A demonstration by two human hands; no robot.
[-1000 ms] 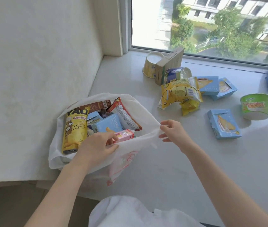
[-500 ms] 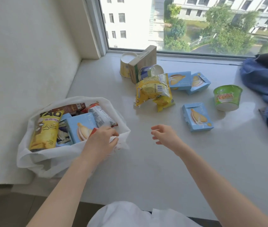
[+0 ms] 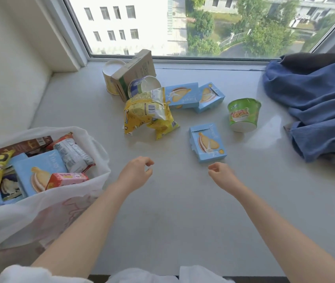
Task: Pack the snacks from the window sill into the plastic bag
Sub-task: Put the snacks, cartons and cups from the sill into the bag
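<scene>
Both hands, left (image 3: 137,172) and right (image 3: 220,173), hover empty, fingers loosely curled, above the window sill (image 3: 172,211). Snacks (image 3: 148,113) lie beyond; plastic bag (image 3: 46,209), apparently part-filled, sits left.

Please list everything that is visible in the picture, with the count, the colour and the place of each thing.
plastic bag: 1, white, left on the sill, open, holds snacks
snacks in bag: several, yellow packet, blue boxes, brown box, pink box, silver-red packet
yellow packets: 2 it seems, middle of the sill
blue boxes: 3 on the sill, one near the hands, two farther back
green cup: 1, right of the boxes
tubs: 2, one yellow upright, one blue on its side, near the window
carton: 1, brown, leaning between the tubs
cloth: blue, far right
sill: white
left hand: 1, empty, over the sill
right hand: 1, empty, near the front box
</scene>
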